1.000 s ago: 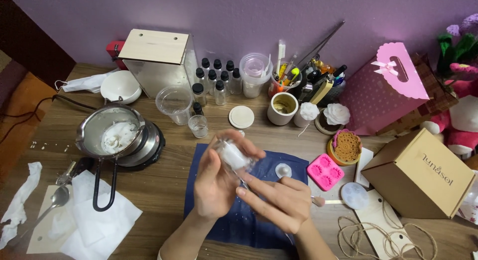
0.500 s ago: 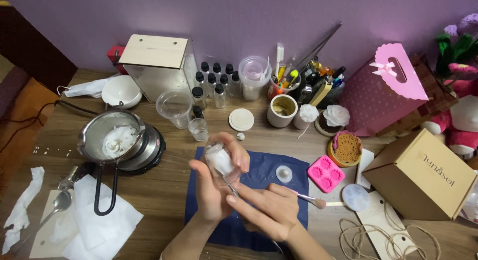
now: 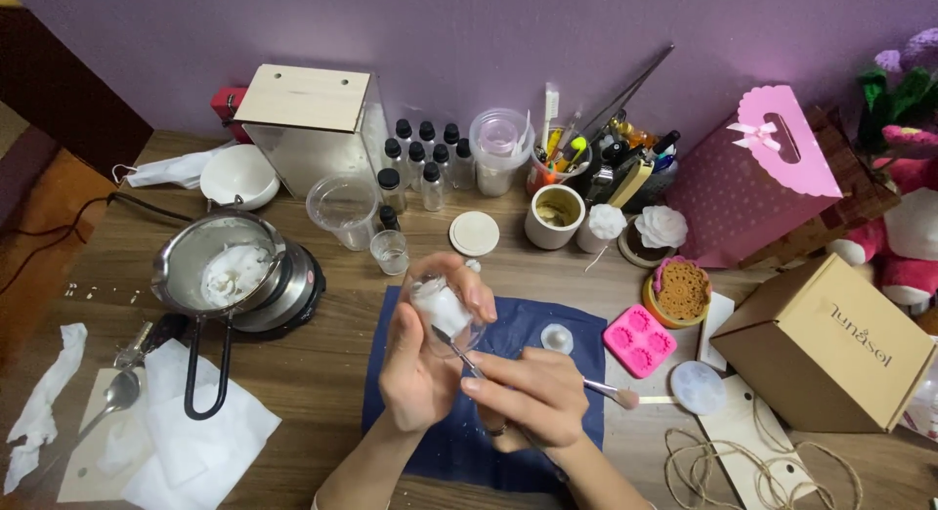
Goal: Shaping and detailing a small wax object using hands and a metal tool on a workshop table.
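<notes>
Fingers of the left hand (image 3: 420,363) wrap tight around a small clear glass cup (image 3: 442,310) of white wax held up over the blue cloth (image 3: 508,442), while the right hand (image 3: 523,398) pinches a thin brush (image 3: 601,388); the cup looks light, hard, slippery and breakable, so holding its sides seems best.
</notes>
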